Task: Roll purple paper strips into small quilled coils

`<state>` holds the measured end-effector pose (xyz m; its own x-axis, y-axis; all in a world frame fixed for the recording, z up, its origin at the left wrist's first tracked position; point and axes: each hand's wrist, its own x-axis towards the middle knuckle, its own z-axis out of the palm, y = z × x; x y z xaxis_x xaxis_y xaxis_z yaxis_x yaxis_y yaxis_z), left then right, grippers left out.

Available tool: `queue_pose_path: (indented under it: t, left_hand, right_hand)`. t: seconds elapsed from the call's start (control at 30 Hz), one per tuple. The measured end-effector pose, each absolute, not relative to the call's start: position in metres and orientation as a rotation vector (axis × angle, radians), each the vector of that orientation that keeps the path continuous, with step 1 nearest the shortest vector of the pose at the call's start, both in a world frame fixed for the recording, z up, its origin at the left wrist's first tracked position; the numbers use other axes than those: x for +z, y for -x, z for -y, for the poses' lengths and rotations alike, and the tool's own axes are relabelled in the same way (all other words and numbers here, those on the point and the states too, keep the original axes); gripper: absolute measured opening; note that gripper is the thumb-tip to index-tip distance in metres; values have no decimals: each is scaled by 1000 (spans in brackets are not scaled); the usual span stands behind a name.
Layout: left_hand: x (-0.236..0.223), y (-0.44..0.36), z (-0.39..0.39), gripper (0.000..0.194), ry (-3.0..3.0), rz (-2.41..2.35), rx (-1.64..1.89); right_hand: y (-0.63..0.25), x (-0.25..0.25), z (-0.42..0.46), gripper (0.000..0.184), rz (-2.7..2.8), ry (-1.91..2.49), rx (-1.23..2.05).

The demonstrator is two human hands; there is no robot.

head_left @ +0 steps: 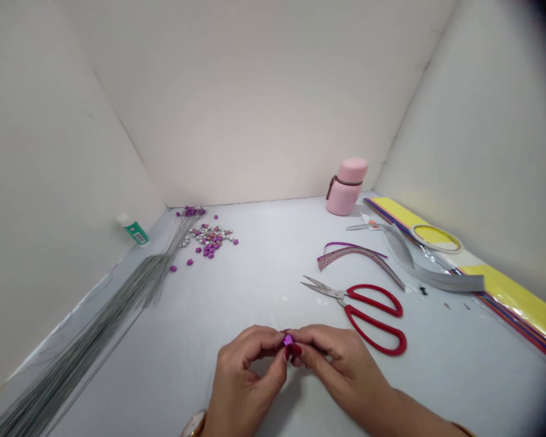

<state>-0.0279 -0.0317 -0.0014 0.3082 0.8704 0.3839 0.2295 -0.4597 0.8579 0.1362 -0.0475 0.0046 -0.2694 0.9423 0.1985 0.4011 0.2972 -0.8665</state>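
My left hand point(246, 370) and my right hand point(334, 364) meet low in the middle of the view, above the white table point(218, 303). Both pinch one small shiny purple folded star point(288, 340) between thumbs and fingertips. The fingers of each hand are curled closed around it. A watch shows on my left wrist at the bottom edge.
Red-handled scissors point(368, 309) lie just right of my hands. Purple and grey paper strips point(359, 255), a tape roll point(437, 238) and yellow sheets point(509, 291) lie at the right. A pink bottle point(346, 187) stands at the back. Several small stars point(209, 235), a wire bundle point(100, 328) and a glue bottle point(134, 229) lie at the left.
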Motion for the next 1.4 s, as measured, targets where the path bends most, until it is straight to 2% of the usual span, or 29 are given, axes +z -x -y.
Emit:
queue_pose_path:
  t: [0.13,0.33,0.4,0.57,0.63,1.0,1.4]
  left_hand:
    - [-3,24,32,14,-1930,-1006,1207]
    - [-2,18,33,12,-2064,-1113,1331]
    - [-1,19,32,12,-2042,-1126,1303]
    - [3,25,31,16,-1954,-983,1186]
    - [3,27,31,18,-1951,-956,1157]
    - [0,29,31,15,-1885,-1044,1138]
    - [1,30,30,17,-2077,-977,1248]
  right_hand:
    - [-134,0,50,19,1874,1191,793]
    - [-125,-10,54,24,1976,1183,396]
    - [-124,-10,53,23,1912,1195,476]
    - [-126,-1,50,22,1606,1230,982]
    - [-127,2,49,23,1567,1219,1056]
    - [-127,-3,48,20,1469,1293,1095]
    - [-136,6,46,18,1773,1200,956]
